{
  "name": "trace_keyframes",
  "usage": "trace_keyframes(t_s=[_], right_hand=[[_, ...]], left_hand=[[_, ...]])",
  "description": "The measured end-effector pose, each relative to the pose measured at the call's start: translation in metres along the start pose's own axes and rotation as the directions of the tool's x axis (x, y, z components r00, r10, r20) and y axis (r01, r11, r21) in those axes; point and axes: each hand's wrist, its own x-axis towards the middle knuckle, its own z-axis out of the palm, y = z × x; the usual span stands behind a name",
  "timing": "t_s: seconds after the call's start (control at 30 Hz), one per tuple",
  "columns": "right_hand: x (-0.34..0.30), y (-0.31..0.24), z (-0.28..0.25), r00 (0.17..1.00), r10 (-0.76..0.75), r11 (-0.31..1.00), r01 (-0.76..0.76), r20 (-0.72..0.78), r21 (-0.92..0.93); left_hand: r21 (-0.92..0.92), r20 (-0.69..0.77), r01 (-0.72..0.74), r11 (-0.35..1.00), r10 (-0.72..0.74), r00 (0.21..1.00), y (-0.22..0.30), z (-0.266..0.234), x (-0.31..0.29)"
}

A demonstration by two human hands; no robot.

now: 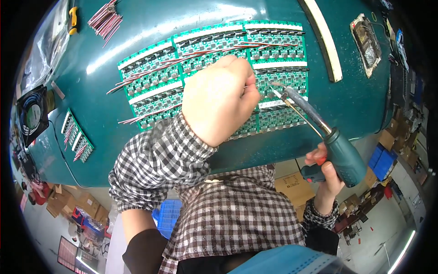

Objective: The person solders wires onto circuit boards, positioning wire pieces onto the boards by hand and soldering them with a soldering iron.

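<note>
My left hand is closed above the green circuit boards, thumb and forefinger pinched on what looks like a thin wire, mostly hidden by the fingers. Around the handle of a dark green soldering gun my right hand is wrapped, near the table's front edge. The gun's tip points left over the right-hand boards, just right of my left fingertips, with a thin metal feed tube alongside it. Red and white wires lie across the board rows, which also carry white strips and black parts.
A bundle of wires and a yellow-handled tool lie at the back left. To the left are a black fan and a small board piece. A pale curved strip and a stained tray lie right.
</note>
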Motion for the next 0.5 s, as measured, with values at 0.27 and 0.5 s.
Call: trace_keyframes(t_s=[0.27, 0.5], right_hand=[[0.0032, -0.0001, 0.0039, 0.998, 0.008, 0.985, 0.003, 0.062, -0.172], [0.0033, -0.0008, 0.0055, 0.996, 0.010, 0.980, 0.007, 0.084, -0.198]], left_hand=[[-0.006, -0.029, -0.009, 1.000, 0.009, 1.000, -0.0011, 0.0017, 0.0020], [0.004, -0.037, -0.004, 1.000, 0.004, 0.999, -0.0005, 0.0024, 0.0016]])
